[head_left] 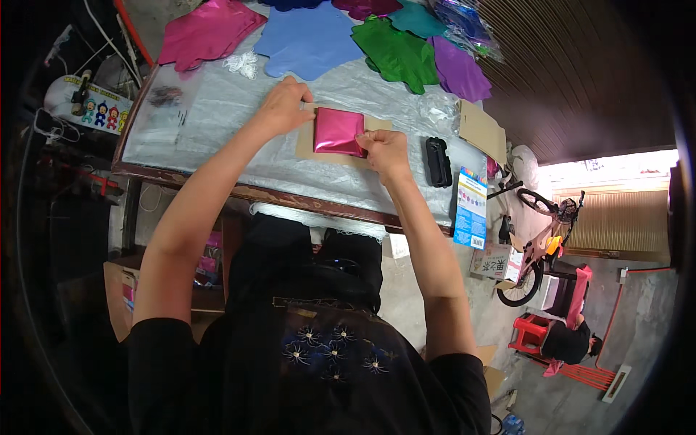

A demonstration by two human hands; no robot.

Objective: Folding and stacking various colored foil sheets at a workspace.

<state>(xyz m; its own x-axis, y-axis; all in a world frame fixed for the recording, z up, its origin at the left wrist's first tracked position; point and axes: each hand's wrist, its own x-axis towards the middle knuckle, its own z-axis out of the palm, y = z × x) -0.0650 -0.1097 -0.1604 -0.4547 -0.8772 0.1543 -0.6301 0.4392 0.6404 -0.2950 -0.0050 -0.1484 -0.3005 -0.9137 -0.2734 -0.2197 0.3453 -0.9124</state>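
Observation:
A shiny pink folded foil square (339, 132) lies flat on a piece of brown cardboard (304, 144) on the table. My right hand (384, 151) pinches the square's right edge between thumb and fingers. At the cardboard's upper left corner is my left hand (286, 107), its fingers bent and its thumb held apart from them. The thumb tip reaches the cardboard's left side; nothing shows between the fingers.
Flat foil shapes lie along the far side: pink (206, 32), light blue (308, 40), green (397, 52) and purple (460, 69). White string (242, 64) is near them. Right are a black case (438, 162), a blue printed card (470, 207) and a cardboard box (481, 132).

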